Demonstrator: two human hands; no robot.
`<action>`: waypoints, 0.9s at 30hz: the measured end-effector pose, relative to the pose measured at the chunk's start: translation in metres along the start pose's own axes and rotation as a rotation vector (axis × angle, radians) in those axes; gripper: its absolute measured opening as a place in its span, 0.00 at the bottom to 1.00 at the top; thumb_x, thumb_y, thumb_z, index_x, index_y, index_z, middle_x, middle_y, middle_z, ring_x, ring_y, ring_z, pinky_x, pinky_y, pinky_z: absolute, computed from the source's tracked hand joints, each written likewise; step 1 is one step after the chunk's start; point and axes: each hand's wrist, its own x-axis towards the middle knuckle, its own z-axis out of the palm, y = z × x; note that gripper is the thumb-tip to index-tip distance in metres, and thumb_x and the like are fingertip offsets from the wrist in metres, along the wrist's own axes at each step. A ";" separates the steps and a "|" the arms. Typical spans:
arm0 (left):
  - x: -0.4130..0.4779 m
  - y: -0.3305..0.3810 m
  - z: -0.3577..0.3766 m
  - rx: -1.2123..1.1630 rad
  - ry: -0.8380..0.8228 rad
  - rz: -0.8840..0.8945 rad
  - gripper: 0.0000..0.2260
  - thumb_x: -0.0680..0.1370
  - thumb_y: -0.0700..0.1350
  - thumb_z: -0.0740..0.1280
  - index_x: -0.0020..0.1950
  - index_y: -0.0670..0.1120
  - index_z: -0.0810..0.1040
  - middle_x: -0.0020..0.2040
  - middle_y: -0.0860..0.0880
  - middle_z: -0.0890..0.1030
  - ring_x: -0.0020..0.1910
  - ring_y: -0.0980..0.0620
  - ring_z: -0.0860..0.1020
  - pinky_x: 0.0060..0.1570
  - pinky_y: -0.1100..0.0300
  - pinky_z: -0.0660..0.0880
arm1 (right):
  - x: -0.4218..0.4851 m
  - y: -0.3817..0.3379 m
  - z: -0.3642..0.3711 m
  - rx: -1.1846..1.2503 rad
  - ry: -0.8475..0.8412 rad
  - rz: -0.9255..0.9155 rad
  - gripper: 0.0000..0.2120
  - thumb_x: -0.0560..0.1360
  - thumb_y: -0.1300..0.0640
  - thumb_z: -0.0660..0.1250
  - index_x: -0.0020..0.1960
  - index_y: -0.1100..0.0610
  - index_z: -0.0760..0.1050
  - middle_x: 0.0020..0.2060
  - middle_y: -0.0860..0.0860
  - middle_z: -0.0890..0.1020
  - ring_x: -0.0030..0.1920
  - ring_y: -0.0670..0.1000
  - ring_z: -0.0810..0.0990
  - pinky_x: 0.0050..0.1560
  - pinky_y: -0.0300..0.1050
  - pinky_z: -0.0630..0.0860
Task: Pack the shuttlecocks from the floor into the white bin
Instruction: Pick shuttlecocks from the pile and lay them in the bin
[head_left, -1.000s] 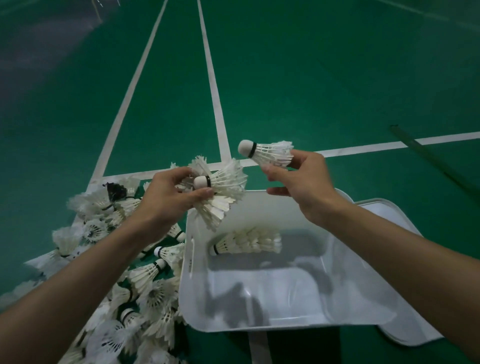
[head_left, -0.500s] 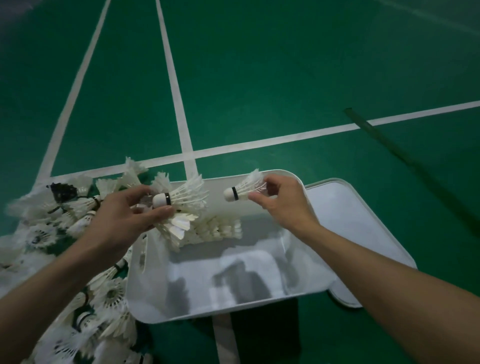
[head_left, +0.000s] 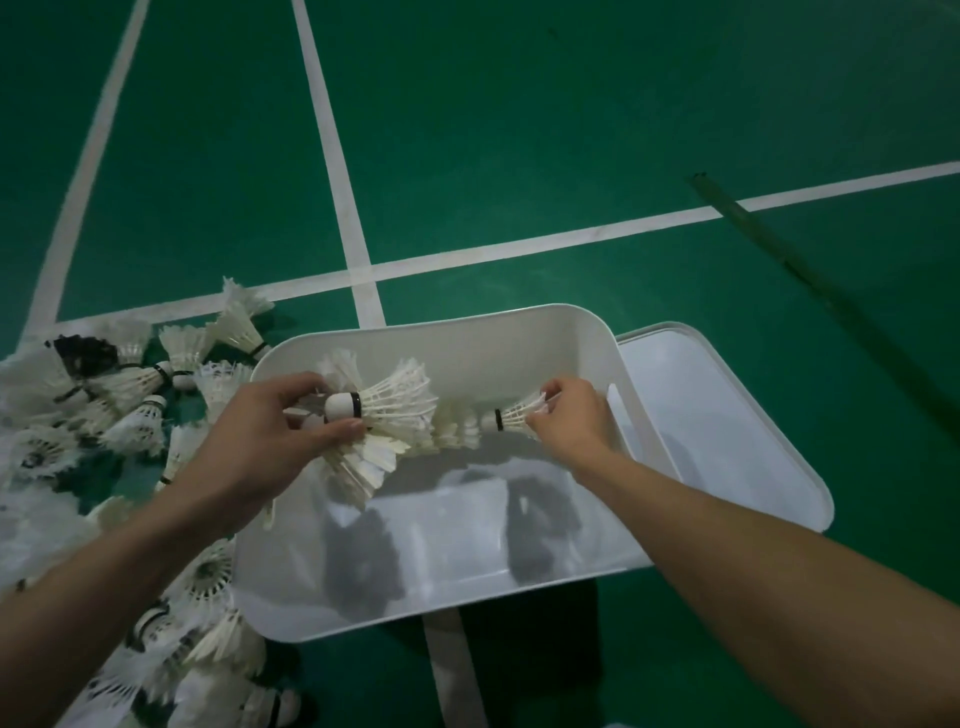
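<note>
Pinching the feather skirt of a single white feathered shuttlecock (head_left: 514, 415) with the right hand (head_left: 569, 415), now down inside the rectangular white plastic bin (head_left: 467, 332) rather than above its far rim as a moment ago. Pointing its cork end at the nested row of white shuttlecocks (head_left: 457, 428) along the far wall; touching or just beside, hard to tell. Gripping a fanned bundle of more shuttlecocks (head_left: 384, 410) in the left hand (head_left: 270, 431), over the bin's left rim. Probably stacking one by one. Leaving a large heap of loose shuttlecocks (head_left: 104, 405) on the green court floor (head_left: 519, 130), left of the bin: far from done.
</note>
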 end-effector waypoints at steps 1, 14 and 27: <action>0.002 -0.002 0.000 0.007 0.000 -0.004 0.09 0.67 0.40 0.75 0.45 0.47 0.81 0.44 0.44 0.83 0.44 0.40 0.81 0.46 0.52 0.77 | 0.001 0.000 0.002 -0.001 0.012 0.007 0.06 0.74 0.61 0.69 0.48 0.51 0.76 0.46 0.52 0.83 0.43 0.52 0.76 0.39 0.38 0.67; 0.008 -0.016 0.004 0.166 -0.043 -0.030 0.10 0.66 0.43 0.78 0.43 0.51 0.81 0.44 0.51 0.83 0.43 0.47 0.82 0.45 0.53 0.77 | 0.022 -0.002 0.031 0.219 -0.177 0.065 0.11 0.73 0.64 0.70 0.54 0.56 0.76 0.47 0.55 0.81 0.46 0.54 0.78 0.41 0.45 0.75; 0.018 -0.027 0.017 0.284 -0.108 -0.063 0.13 0.65 0.48 0.80 0.45 0.52 0.81 0.44 0.52 0.83 0.43 0.51 0.82 0.49 0.46 0.79 | 0.024 -0.015 0.062 0.607 -0.339 0.226 0.14 0.72 0.73 0.64 0.44 0.54 0.74 0.42 0.57 0.80 0.38 0.53 0.78 0.31 0.42 0.76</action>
